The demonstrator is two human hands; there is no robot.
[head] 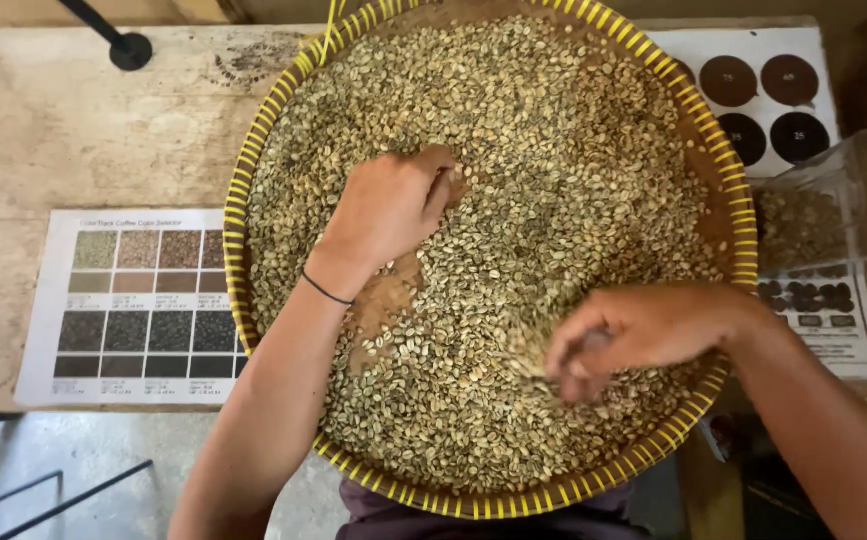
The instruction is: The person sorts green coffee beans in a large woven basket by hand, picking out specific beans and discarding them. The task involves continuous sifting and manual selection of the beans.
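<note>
Round woven tray (244, 180) with yellow rim on wooden worktop (74, 130), full of pale green coffee beans (554, 150). Left hand (389, 205) palm down, fingers curled into beans near tray centre. Right hand (634, 330) blurred, fingers bunched over beans at lower right, can't tell if pinching any. Colour chart sheet (134, 305) left of tray

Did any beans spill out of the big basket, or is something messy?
No spill shows. The beans all lie inside the round woven tray. Only oddity: a bare patch near the left hand. The right hand is blurred.
</note>
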